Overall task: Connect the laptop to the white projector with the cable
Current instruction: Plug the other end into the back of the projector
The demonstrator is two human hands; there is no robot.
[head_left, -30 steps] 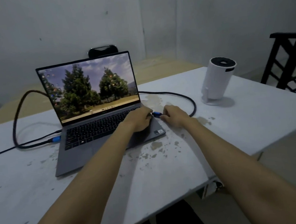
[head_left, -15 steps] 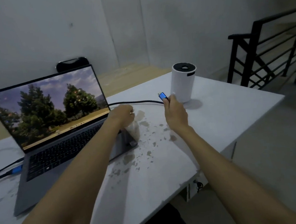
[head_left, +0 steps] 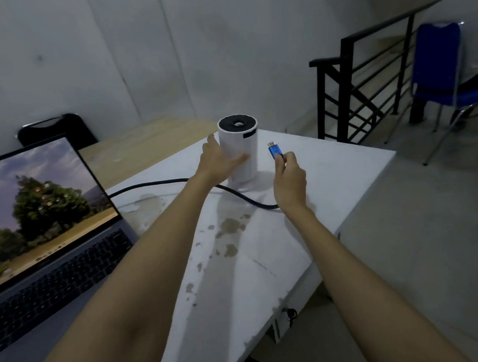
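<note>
The white cylindrical projector (head_left: pixel 243 148) with a black top stands upright near the far right corner of the white table (head_left: pixel 334 170). My left hand (head_left: pixel 218 162) wraps around its left side, fingers across its front. My right hand (head_left: pixel 289 178) pinches the blue plug (head_left: pixel 275 150) of the black cable (head_left: pixel 242 196), holding it tip-up just right of the projector, apart from it. The cable runs left across the table behind the open laptop (head_left: pixel 45 230), whose screen shows trees.
A black metal railing (head_left: pixel 368 78) stands beyond the table's right corner, with a blue chair (head_left: pixel 441 71) behind it. A black chair back (head_left: pixel 55 130) rises behind the laptop. The table edge drops to a tiled floor on the right. Stains mark the tabletop.
My left hand left the laptop's corner and reached to the projector's side. My right hand carried the blue plug rightward, next to the projector. The view turned right.
</note>
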